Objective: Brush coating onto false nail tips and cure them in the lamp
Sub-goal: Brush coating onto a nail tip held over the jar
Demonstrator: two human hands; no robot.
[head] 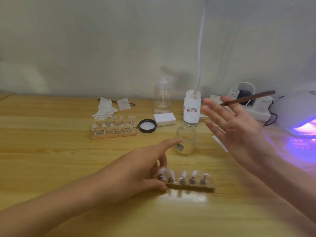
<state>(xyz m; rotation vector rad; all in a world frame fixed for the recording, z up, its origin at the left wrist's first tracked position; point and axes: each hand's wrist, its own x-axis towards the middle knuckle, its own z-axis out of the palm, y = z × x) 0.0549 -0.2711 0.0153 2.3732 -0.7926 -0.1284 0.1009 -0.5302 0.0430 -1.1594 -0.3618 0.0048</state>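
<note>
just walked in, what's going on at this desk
A person is working on false nail tips. Their left hand grips the left end of the near wooden holder, which carries five tips on stands. Their right hand is raised, fingers spread, with a brush pinched between them. An open jar stands between the hands, and a black lid lies beyond it. The curing lamp at the right glows purple.

Jar (186, 142) behind nail stand (191, 186), lamp (294, 112) — right

Head-high, looking forward and down, close above the nail-tip stand (189, 186), wall (102, 40) rising well behind it.
</note>
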